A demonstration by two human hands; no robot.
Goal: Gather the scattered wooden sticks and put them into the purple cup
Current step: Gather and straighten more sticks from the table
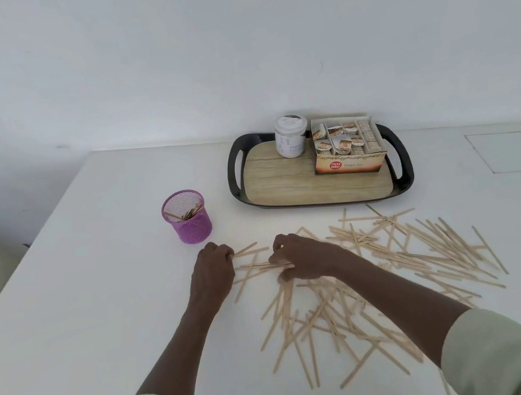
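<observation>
The cup (187, 218) stands left of centre on the table (95, 296), a few sticks inside; the tray (320, 173) sits to its right, bearing a jar (291, 136) and box (346, 146); scattered sticks (401, 252) spread below the tray, toward lower right.

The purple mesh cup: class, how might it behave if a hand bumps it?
The purple mesh cup looks light, being open mesh holding only a few sticks, so it would probably slide or tip easily. It stands upright on the smooth white table, likely offering little grip.

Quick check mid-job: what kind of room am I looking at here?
Probably an office pantry or home tea corner: a white counter against a plain wall, with a serving tray holding a box of tea sachets and a white jar.
</observation>
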